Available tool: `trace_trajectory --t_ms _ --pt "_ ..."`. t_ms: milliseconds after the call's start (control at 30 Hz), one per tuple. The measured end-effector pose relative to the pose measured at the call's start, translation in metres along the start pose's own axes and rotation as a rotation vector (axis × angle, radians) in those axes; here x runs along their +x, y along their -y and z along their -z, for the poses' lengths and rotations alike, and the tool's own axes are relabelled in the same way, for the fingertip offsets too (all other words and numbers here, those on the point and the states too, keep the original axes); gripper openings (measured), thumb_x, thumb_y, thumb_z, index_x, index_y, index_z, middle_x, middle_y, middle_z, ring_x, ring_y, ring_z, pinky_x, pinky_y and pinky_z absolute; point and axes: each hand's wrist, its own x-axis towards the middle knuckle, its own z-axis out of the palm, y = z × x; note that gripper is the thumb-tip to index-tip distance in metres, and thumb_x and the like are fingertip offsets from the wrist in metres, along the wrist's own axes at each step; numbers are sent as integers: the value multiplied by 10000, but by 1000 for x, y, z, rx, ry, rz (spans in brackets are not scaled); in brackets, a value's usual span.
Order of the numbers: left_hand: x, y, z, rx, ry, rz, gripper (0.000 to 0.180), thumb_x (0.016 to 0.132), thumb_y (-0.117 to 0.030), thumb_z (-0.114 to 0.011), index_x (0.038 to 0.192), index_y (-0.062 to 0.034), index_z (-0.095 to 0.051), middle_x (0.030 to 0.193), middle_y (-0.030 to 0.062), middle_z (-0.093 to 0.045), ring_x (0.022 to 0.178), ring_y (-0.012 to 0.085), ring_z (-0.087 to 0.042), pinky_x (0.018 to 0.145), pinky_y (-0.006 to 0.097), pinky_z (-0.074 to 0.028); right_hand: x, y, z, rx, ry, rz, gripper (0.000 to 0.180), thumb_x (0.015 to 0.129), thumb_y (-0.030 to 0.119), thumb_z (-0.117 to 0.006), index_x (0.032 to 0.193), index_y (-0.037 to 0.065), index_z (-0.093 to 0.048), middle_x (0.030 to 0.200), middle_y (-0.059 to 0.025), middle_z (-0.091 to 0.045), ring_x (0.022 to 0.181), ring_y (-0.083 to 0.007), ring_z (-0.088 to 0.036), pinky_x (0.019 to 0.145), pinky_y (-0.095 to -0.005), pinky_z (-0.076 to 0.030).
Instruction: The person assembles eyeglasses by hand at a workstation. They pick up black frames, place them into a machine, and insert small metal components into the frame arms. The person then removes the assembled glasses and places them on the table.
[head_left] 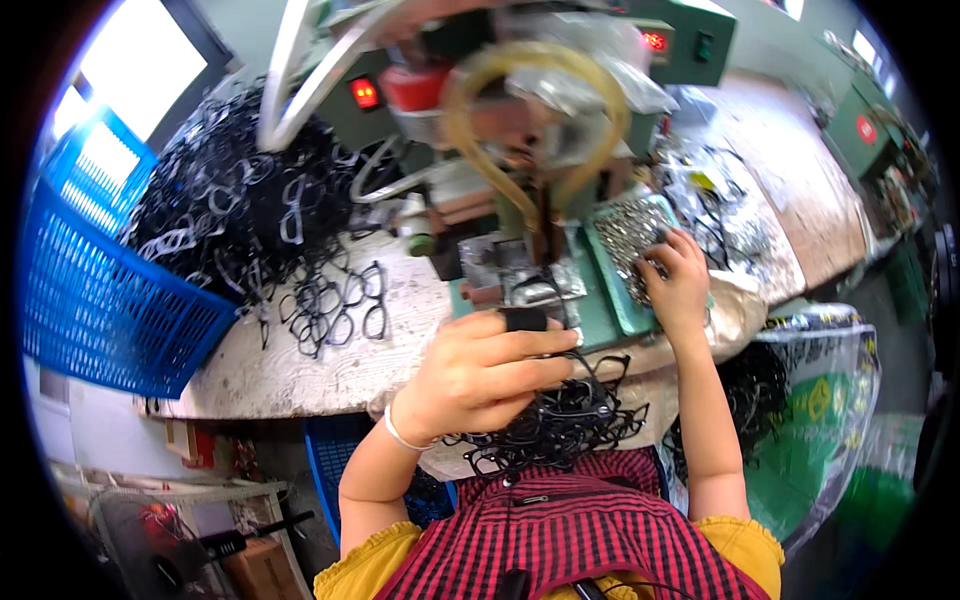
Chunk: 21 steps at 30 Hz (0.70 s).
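The left hand point(480, 375) is curling its fingers closed (wrist bent), while the right hand point(675, 285) is reaching forward, fingertips down.

a black eyeglass frame point(590, 362), thin and open-rimmed, is pinched upright just in front of the green tray point(606, 262) heaped with small metal parts point(632, 240).

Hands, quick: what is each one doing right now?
Left hand: closed on a black eyeglass frame.
Right hand: fingers curled into the tray of small metal parts; grip unclear.
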Motion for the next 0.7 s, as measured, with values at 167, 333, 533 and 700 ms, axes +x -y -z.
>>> trace_trajectory --t_ms 167,333,533,700 --pt "-18 -3 -26 -6 -191 15 349 747 19 -668 1081 -71 -718 1176 130 -722 1081 327 -697 883 414 -561 0 -1 -1 -15 -38 -10 112 794 102 -762 857 33 -700 1104 -168 -705 1149 -358 -621 1018 -434 -458" --pt "-99 40 -74 193 -826 540 448 865 76 -610 1301 6 -532 1337 198 -582 1216 321 -582 1074 436 -438 -14 4 9 31 -117 -7 98 836 60 -724 928 31 -712 1062 -152 -708 1086 -333 -640 974 -419 -477" --pt "-111 169 -49 357 -395 970 1040 723 -155 -869 1539 21 -248 1522 244 -373 1319 418 -422 1128 473 -330 3 30 5 268 -88 6 114 877 65 -707 980 31 -741 979 -130 -728 955 -302 -680 891 -368 -505" --pt "-84 142 56 509 -701 664 640 793 -84 -797 1368 -28 -521 1287 152 -618 1176 315 -572 1026 401 -438 -3 23 5 501 -33 -237 121 885 42 -700 995 9 -739 921 -71 -736 849 -162 -668 806 -291 -510"
